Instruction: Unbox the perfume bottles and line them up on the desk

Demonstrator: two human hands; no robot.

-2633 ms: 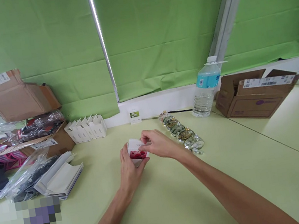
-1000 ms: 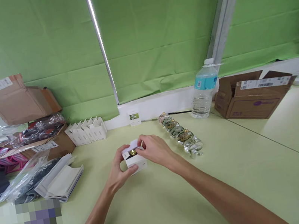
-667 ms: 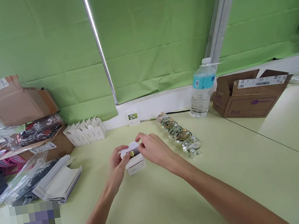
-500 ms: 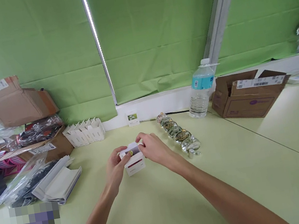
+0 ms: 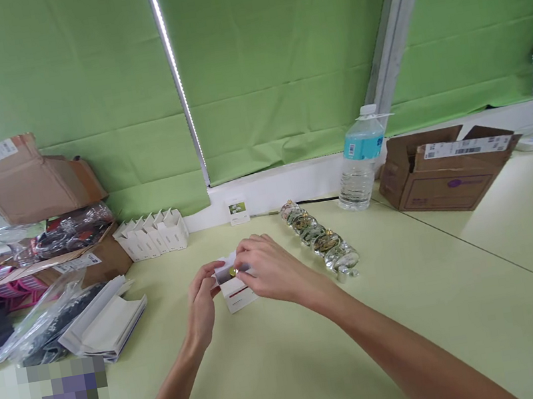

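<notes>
White carton sits open between my hands on the pale green table, a small gold piece showing inside. My left hand grasps its left side, my right hand curls over its top, and a row of glass ornaments lies nearby.

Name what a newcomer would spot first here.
Green blinds fill the back of the view, above a pale green table. At the table's centre, the left hand and right hand close around a small white box with a gold-coloured piece showing in it. To their right lies a row of clear glass pieces, with a water bottle standing beyond it.
</notes>
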